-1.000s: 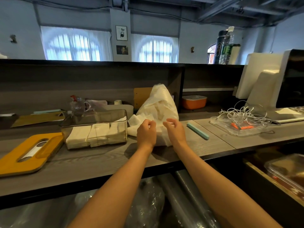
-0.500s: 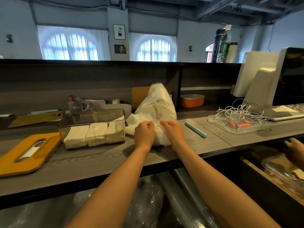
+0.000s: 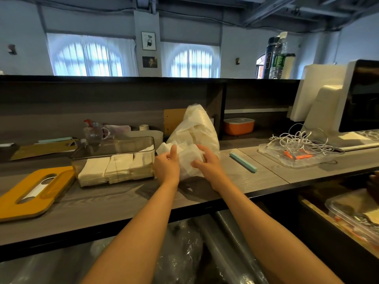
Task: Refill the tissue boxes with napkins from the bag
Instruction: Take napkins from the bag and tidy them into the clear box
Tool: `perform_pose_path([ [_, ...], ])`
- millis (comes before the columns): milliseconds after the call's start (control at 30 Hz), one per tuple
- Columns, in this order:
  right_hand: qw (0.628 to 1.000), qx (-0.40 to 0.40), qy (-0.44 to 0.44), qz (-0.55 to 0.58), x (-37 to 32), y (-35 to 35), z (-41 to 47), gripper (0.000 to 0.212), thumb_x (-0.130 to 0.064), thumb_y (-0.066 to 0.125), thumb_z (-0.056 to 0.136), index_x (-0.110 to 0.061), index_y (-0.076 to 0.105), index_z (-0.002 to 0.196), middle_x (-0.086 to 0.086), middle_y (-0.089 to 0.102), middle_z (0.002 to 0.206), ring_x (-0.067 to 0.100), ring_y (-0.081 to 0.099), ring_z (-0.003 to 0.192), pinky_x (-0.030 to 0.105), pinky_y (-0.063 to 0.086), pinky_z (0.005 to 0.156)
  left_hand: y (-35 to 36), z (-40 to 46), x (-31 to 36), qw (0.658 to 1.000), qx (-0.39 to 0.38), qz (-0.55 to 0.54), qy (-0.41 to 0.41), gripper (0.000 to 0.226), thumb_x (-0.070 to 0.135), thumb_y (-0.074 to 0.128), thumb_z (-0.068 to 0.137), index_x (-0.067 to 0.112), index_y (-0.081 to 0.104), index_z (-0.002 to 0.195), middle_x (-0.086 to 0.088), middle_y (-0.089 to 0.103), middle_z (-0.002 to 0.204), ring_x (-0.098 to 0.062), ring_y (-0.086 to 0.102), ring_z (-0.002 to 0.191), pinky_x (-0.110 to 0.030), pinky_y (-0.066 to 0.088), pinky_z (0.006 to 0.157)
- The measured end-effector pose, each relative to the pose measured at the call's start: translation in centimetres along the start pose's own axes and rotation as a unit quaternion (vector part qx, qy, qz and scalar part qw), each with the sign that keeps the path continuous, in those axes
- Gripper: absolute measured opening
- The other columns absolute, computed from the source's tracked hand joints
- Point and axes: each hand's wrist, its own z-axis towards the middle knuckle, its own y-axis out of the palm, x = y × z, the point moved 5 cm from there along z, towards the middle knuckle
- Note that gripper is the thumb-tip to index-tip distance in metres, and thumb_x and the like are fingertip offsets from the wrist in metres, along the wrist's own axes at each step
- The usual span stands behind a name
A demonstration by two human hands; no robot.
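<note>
- Your left hand (image 3: 166,168) and right hand (image 3: 205,163) both grip a napkin wad (image 3: 189,158) at the bag (image 3: 196,128) mouth.
- Clear tissue box (image 3: 114,160), partly filled, sits at 9 o'clock, just beside.
- Its orange lid (image 3: 34,191) lies at 8 o'clock on the counter (image 3: 123,201).

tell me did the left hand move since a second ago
Yes. The left hand has lifted off the counter edge, its thumb now raised against the napkin bag; the clear tissue box beside it gives the reference.
</note>
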Motion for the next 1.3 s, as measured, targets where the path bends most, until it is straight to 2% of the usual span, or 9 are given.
perform_pose_path([
  [133,0.990,0.109,0.040,0.081,1.2,-1.9,0.5,0.059,-0.010,0.070,0.086,-0.017,0.048,0.140,0.004,0.055,0.128,0.020,0.056,0.115,0.035,0.053,0.093,2.0,0.1,-0.3,0.990,-0.133,-0.004,0.047,0.039,0.049,0.060,0.093,0.012,0.070,0.089,0.000,0.069,0.087,-0.022,0.063,0.086,-0.037,0.054,0.075],
  [233,0.971,0.169,0.042,0.167,1.4,-3.1,0.3,0.060,-0.009,0.071,0.085,-0.016,0.047,0.139,0.005,0.055,0.127,0.020,0.056,0.114,0.034,0.052,0.093,3.1,-0.7,0.2,0.973,-0.221,-0.038,0.051,0.021,0.036,0.070,0.090,0.016,0.071,0.096,-0.003,0.073,0.092,-0.026,0.068,0.091,-0.039,0.057,0.077],
  [400,0.970,0.155,0.058,0.176,1.3,-2.9,0.5,0.048,-0.024,0.061,0.094,-0.019,0.047,0.140,0.006,0.054,0.132,0.025,0.054,0.119,0.047,0.049,0.101,4.1,-2.3,0.6,0.937,-0.345,-0.062,0.001,0.034,0.032,0.070,0.091,0.020,0.059,0.121,-0.001,0.069,0.114,-0.020,0.066,0.104,-0.042,0.055,0.095],
  [600,0.979,0.086,0.108,0.149,1.2,-0.5,1.0,0.057,-0.054,0.042,0.098,-0.025,0.038,0.146,0.008,0.052,0.135,0.029,0.053,0.121,0.051,0.046,0.104,4.6,-2.6,1.1,0.948,-0.315,-0.054,0.005,0.036,0.037,0.042,0.105,0.022,0.047,0.138,0.000,0.061,0.124,-0.019,0.059,0.113,-0.039,0.047,0.103],
  [733,0.979,0.072,0.078,0.175,0.8,-0.5,0.9,0.040,-0.045,0.044,0.100,-0.023,0.050,0.133,0.007,0.060,0.125,0.025,0.060,0.112,0.045,0.052,0.096,4.0,-1.3,1.0,0.970,-0.237,-0.055,0.020,0.034,0.036,0.043,0.105,0.016,0.054,0.129,-0.002,0.063,0.117,-0.021,0.060,0.109,-0.035,0.048,0.093],
  [867,0.999,0.012,0.037,0.012,0.4,0.3,0.2,0.026,-0.027,0.057,0.096,-0.018,0.062,0.121,-0.003,0.067,0.107,0.015,0.063,0.102,0.023,0.050,0.080,2.9,-0.8,0.6,0.985,-0.160,-0.062,0.003,0.036,0.037,0.040,0.106,0.013,0.054,0.128,-0.003,0.061,0.112,-0.021,0.058,0.101,-0.036,0.049,0.091],
  [1000,0.999,-0.003,0.015,-0.035,0.0,0.4,-0.3,0.018,-0.013,0.062,0.093,-0.016,0.067,0.110,0.001,0.071,0.096,0.014,0.067,0.090,0.021,0.052,0.073,2.4,-0.7,0.2,0.992,-0.126,-0.008,0.007,0.041,0.046,0.044,0.102,0.015,0.057,0.127,-0.005,0.064,0.112,-0.026,0.060,0.102,-0.042,0.050,0.094],
  [1133,0.999,-0.003,0.031,-0.009,0.0,0.2,-0.5,0.020,-0.005,0.051,0.092,-0.013,0.070,0.093,0.000,0.069,0.081,0.012,0.064,0.077,0.020,0.049,0.067,2.1,-0.5,-0.2,0.976,-0.126,-0.162,-0.067,0.046,0.041,0.068,0.090,0.014,0.059,0.126,-0.004,0.067,0.116,-0.023,0.064,0.106,-0.041,0.054,0.094],
  [1300,0.997,0.017,0.071,-0.004,0.3,-0.2,-0.2,0.048,-0.007,0.053,0.090,-0.021,0.050,0.136,0.000,0.057,0.115,0.013,0.057,0.099,0.024,0.048,0.076,1.4,-0.3,-0.6,0.949,-0.122,-0.272,-0.105,0.042,0.024,0.077,0.085,0.021,0.057,0.122,-0.003,0.062,0.116,-0.022,0.064,0.106,-0.040,0.057,0.090],
])
